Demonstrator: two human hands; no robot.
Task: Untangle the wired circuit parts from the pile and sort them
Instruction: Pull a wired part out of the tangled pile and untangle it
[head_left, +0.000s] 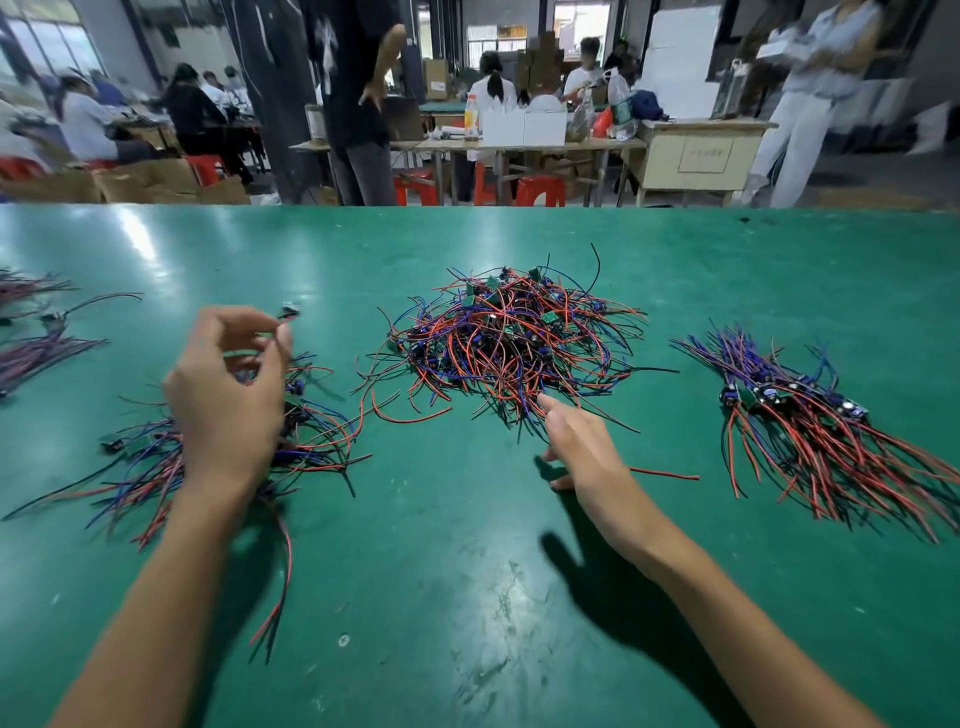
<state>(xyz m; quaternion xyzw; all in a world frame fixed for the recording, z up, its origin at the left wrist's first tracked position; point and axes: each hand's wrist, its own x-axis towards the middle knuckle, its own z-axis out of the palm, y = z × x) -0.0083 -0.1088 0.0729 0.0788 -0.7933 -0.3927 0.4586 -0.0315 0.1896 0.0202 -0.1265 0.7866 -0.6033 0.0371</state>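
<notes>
A busy workshop with seated workers lies beyond a wide green desk (467, 597), where the tangled pile (506, 343) of wired circuit parts sits mid-desk between a looser left heap (156, 457) and a combed right bundle (831, 436). The left hand (228, 395) pinches one part's wire over the left heap, while the right hand (587, 452), fingers loosely spread, points at the pile's near edge. Likely mid-sort; next, tease one strand free, with bare desk in front.

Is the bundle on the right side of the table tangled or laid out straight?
Laid out straight: the right bundle's wires fan one way, boards grouped together.
</notes>
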